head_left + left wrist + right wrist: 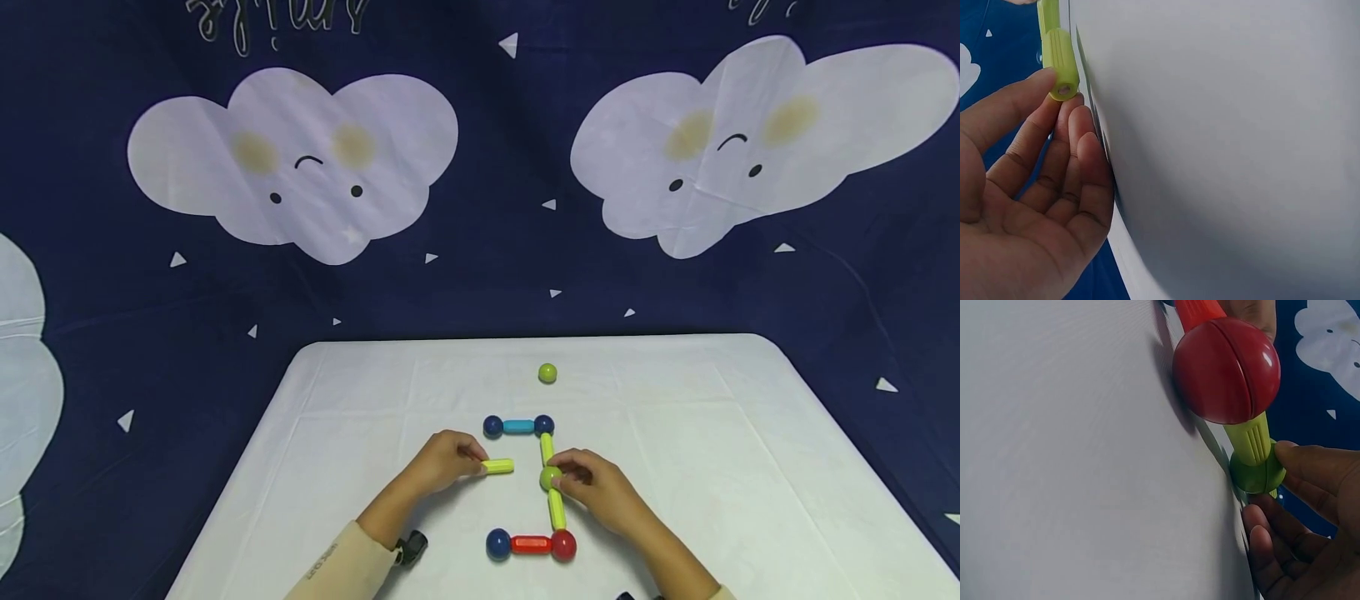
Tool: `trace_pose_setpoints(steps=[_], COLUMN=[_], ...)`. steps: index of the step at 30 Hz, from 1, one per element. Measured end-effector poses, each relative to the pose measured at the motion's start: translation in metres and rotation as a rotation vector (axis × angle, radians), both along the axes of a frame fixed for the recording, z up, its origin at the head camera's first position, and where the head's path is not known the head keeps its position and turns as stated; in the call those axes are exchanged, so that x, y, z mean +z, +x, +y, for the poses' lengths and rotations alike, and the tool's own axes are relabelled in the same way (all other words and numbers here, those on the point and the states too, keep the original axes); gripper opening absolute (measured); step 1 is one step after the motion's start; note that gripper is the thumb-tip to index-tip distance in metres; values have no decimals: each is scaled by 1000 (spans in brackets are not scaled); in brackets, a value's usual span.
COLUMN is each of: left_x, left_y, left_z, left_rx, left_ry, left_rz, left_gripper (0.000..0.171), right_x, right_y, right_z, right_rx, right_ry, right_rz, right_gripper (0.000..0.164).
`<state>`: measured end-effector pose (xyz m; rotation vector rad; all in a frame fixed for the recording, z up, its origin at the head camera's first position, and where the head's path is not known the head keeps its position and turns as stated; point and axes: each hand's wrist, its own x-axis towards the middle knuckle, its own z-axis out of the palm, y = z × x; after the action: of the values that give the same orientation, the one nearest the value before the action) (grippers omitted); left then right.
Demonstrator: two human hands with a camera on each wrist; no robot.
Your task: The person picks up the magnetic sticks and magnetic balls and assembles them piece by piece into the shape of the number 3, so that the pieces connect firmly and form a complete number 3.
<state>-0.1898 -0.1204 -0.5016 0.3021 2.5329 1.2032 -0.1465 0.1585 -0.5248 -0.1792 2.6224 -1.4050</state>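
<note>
My left hand [447,463] pinches one end of a yellow-green magnetic rod [500,467], whose other end points right toward a joined chain of balls and rods. With thumb and fingers, my right hand [603,490] holds the green ball [551,477] midway along that chain. Yellow-green rods run from this ball, one [547,448] to a dark blue ball [543,425], the other [557,509] to a red ball [563,545]. A light blue rod [518,427] extends left from the dark blue ball; a red rod [531,545] extends left from the red one.
Each left end of the chain bears a dark blue ball, one at the far side [492,427] and one at the near side [498,544]. A loose green ball [547,373] lies toward the back of the white table [360,375]. Behind hangs a navy cloth [495,167] with clouds.
</note>
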Motion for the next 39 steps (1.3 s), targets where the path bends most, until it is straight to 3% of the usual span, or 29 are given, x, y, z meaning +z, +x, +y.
trace_pose_setpoints(steps=[17, 39], left_x=[1, -2], left_y=[0, -4], left_z=[27, 37], left_rx=[-52, -2], left_ry=[29, 45], left_rz=[-20, -55], left_gripper=[8, 8], right_x=[-2, 2], right_y=[-3, -14], right_z=[-4, -7], right_rx=[-31, -73], right_ry=[9, 32], right_rz=[17, 18], right_gripper=[21, 21])
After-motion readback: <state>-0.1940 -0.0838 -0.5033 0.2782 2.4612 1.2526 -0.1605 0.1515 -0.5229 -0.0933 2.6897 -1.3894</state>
